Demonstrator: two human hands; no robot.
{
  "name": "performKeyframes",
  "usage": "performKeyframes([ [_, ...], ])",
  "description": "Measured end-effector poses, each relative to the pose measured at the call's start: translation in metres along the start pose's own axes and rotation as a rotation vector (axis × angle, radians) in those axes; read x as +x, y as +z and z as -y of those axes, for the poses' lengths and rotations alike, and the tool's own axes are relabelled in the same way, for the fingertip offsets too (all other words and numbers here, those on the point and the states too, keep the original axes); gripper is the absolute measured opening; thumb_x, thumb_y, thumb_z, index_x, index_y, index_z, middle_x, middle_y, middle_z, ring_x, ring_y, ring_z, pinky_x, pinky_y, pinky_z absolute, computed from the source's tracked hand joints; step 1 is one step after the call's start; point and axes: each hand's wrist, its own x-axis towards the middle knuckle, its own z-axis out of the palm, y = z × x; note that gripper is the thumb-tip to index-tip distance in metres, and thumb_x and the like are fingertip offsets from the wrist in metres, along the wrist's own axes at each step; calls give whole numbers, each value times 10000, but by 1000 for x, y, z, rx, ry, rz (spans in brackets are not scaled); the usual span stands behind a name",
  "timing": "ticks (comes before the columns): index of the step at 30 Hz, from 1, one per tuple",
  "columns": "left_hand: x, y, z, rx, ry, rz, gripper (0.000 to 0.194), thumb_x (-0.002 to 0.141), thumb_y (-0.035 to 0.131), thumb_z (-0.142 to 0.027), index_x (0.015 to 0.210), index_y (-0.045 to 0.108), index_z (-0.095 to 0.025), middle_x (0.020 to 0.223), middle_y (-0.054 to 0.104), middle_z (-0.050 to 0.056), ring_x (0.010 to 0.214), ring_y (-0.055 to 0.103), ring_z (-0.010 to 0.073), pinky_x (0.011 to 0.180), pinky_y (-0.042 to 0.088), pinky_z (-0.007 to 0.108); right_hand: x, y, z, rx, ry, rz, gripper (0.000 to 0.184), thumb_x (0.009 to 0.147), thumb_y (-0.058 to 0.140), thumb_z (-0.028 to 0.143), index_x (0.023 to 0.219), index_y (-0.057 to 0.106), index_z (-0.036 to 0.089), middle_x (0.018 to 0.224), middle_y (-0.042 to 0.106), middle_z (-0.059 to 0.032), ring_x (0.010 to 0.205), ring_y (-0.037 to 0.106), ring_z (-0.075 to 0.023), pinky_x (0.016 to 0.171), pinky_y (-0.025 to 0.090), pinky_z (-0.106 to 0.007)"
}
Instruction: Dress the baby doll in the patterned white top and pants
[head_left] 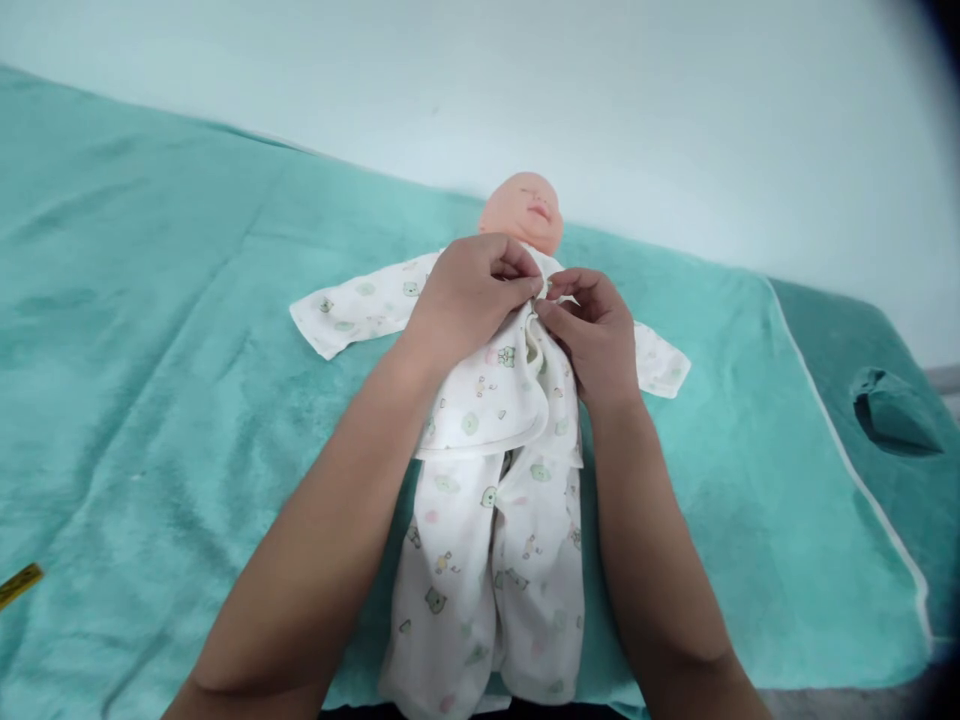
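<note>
A baby doll (523, 212) lies on its back, head away from me. It wears a white top (480, 405) printed with small bears, and matching trousers (450, 590). At the upper chest, my left hand (484, 290) pinches the front edge of the top between thumb and fingers. Close beside it, my right hand (596, 325) pinches the facing edge of the same opening. Below my fingers the front flap hangs loose in a wavy edge. Whatever fastening lies between the fingertips is too small to make out. Both sleeves stretch out sideways.
A turquoise towel-like cover (187, 350) spreads over the bed under the doll. At the right end is a darker cushion (847, 350) with a face hole (896, 415). A pale wall (487, 90) stands behind. A yellow strip (21, 585) shows at the left edge.
</note>
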Motion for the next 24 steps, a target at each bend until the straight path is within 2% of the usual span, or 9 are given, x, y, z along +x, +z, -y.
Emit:
performKeyframes([
  [4, -3, -1, -7, 25, 7, 14, 92, 804, 684, -216, 894, 675, -200, 862, 715, 11, 829, 658, 163, 717, 514, 291, -2, 2, 3, -47, -20, -10, 253, 851, 712, 390, 1060, 609, 293, 1012, 594, 2, 718, 557, -112, 611, 473, -278],
  [8, -3, -1, -8, 65, -10, 14, 191, 807, 661, -184, 996, 677, -202, 899, 735, 14, 804, 673, 167, 700, 515, 310, -3, 2, 3, -93, -37, -1, 261, 856, 698, 382, 1085, 604, 300, 1031, 605, 1, 758, 563, -125, 644, 484, -284],
  [12, 1, -2, -3, 79, -9, 11, 172, 801, 672, -174, 969, 665, -210, 858, 726, 9, 774, 675, 173, 677, 513, 325, -2, 0, 2, -59, -9, 6, 262, 841, 693, 333, 1084, 605, 293, 1066, 620, 2, 749, 560, -119, 656, 490, -283],
  [18, 3, 0, 1, -166, -77, 36, 183, 813, 686, -200, 985, 631, -229, 912, 720, 7, 769, 680, 162, 654, 534, 315, -3, 3, 3, -22, 16, -40, 207, 830, 678, 302, 1024, 615, 267, 1029, 630, 14, 706, 535, -100, 642, 473, -269],
  [24, -1, 2, -2, -71, -21, -24, 134, 832, 670, -194, 942, 618, -251, 872, 722, -23, 826, 656, 163, 723, 528, 344, -3, 7, 6, -59, -6, -88, 172, 833, 673, 308, 985, 613, 258, 971, 629, 9, 736, 548, -115, 656, 474, -275],
])
